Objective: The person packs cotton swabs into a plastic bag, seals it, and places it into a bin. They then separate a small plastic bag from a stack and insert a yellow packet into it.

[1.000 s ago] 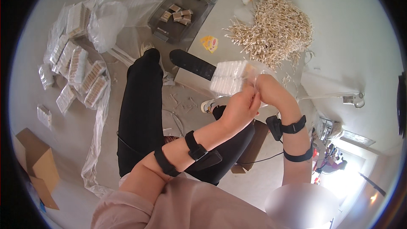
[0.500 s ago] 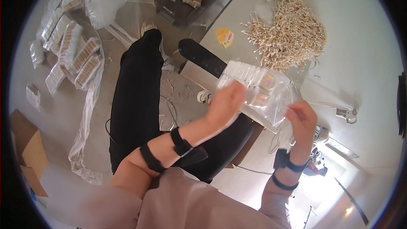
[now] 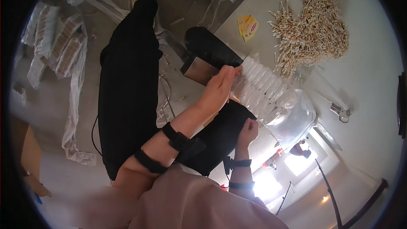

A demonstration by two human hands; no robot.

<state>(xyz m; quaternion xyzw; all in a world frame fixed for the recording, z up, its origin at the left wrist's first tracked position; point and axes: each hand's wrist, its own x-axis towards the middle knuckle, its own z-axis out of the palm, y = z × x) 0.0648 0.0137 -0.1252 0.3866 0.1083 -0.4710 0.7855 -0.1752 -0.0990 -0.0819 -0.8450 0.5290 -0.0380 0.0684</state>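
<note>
Left hand [image 3: 217, 90] has a pretty open, flat grip, fingers at one end of the stuffed clear bag [image 3: 268, 88] by the counter [image 3: 260, 6]. Right hand [image 3: 247, 133] is loosely curled near it, can't tell if it's gripping anything.

Shot in wide fisheye from the left side of the wearer's head. Looks steeply down and forward, upright, unmirrored. Sits nearest the shirt [image 3: 190, 201], farther from left hand [image 3: 218, 89] and right hand [image 3: 248, 133], both near mid-frame. Reaches past the legs [image 3: 129, 89] to floor [image 3: 51, 110], tabletop [image 3: 265, 38] at upper right, bright window [image 3: 300, 162] lower right. Bends straight lines toward a dark rim.
</note>
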